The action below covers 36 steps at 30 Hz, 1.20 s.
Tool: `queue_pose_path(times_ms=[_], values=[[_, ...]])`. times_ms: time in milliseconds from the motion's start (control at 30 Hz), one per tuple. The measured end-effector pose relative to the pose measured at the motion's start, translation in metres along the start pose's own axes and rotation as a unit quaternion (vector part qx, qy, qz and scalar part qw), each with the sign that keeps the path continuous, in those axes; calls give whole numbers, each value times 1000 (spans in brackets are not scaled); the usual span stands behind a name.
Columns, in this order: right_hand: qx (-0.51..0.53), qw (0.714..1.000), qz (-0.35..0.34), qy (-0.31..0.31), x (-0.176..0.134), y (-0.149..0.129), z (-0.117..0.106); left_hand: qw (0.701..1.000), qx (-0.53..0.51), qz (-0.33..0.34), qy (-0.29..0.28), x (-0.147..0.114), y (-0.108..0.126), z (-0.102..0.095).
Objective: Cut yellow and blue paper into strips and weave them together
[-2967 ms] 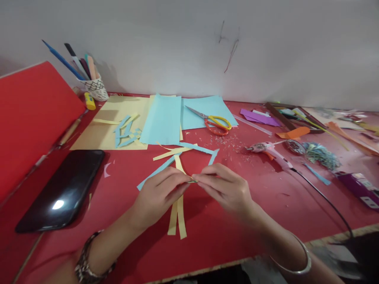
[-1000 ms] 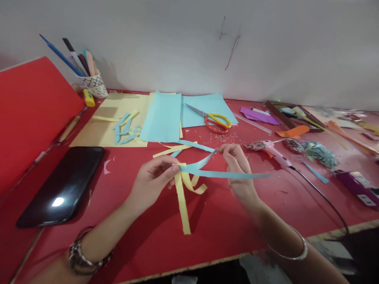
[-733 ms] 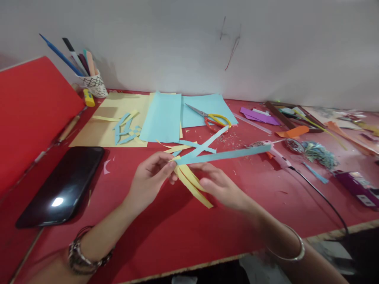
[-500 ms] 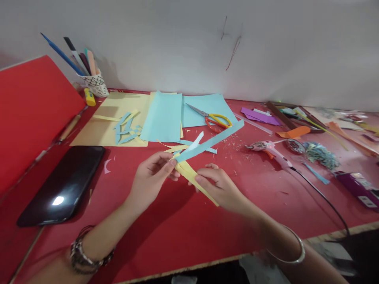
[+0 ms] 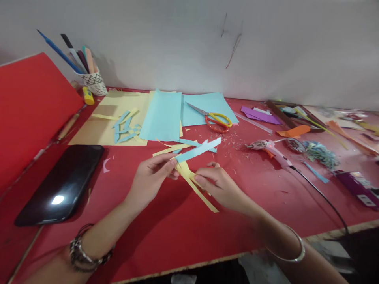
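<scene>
Between thumb and fingers, my left hand (image 5: 154, 175) pinches the crossing of a blue paper strip (image 5: 198, 150) and yellow paper strips (image 5: 195, 190). The blue strip points up and right from the pinch; the yellow ones run down and right. My right hand (image 5: 217, 183) is closed on a yellow strip near its middle, while another yellow strip hangs free past the fingers. Just beyond, loose blue and yellow strips (image 5: 170, 148) lie on the table. Interlaced blue and yellow strips (image 5: 126, 127) rest on a yellow sheet (image 5: 85, 134) at the left.
Scissors (image 5: 211, 116) lie on blue sheets (image 5: 161, 118) near the wall. At right are a pink glue gun (image 5: 271, 152) with its cord, a yarn bundle (image 5: 321, 155) and a purple box (image 5: 357, 189). A black phone (image 5: 59, 185) and a pen cup (image 5: 95, 82) stand at left.
The blue strip's far end has dropped and now looks shorter. The yellow strips have spread apart, one bending toward my right hand. Both hands stay nearly in place.
</scene>
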State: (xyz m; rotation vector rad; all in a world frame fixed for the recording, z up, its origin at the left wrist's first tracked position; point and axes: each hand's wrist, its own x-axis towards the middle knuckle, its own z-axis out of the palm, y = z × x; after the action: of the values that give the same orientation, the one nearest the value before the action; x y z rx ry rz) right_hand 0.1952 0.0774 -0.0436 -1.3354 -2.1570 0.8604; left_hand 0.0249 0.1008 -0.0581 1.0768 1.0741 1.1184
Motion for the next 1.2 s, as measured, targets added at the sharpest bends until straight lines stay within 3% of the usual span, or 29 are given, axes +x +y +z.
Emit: queue_pose_path(times_ms=[200, 433, 633, 1200], values=[[-20, 1000, 4, -15, -3, 3, 0, 998, 36, 22, -37, -2, 1, 0], [38, 999, -5, 21, -1, -2, 4, 988, 94, 57, -113, -8, 3, 5], [4, 1000, -14, 26, -2, -2, 2, 983, 127, 59, -118, -9, 2, 5], [5, 1000, 2, 23, -2, -3, 3, 986, 69, -8, -152, -7, 1, 5]])
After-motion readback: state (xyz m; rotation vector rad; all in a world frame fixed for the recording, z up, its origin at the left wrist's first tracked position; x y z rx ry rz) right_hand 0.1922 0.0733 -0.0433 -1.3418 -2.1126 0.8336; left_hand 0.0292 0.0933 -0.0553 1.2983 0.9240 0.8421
